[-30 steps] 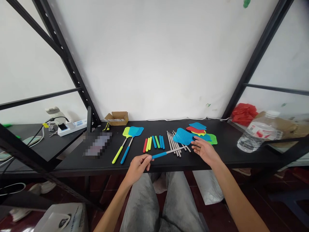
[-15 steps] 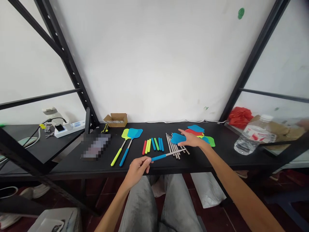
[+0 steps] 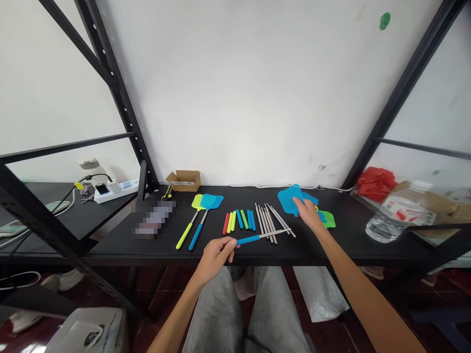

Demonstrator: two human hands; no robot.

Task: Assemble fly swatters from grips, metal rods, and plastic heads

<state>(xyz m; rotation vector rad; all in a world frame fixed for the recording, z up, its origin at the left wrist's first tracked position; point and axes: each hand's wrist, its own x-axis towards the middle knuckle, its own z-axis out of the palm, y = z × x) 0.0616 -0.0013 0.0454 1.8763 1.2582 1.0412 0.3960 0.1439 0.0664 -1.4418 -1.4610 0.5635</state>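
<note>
Left hand [image 3: 217, 255] grip pinching blue-handled rod [image 3: 263, 236], right hand [image 3: 307, 213] grip pinching blue swatter head [image 3: 290, 201] above black desk [image 3: 342, 240]

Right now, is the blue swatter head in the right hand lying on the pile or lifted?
Lifted: the right hand holds the blue swatter head tilted up.

wall [image 3: 235, 88]: white, green-marked | shelf frame [image 3: 121, 105]: black metal | floor [image 3: 368, 294]: perhaps dark red tile

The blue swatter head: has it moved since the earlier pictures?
Yes. The right hand has lifted the blue swatter head rightward, away from the metal rods.
</note>
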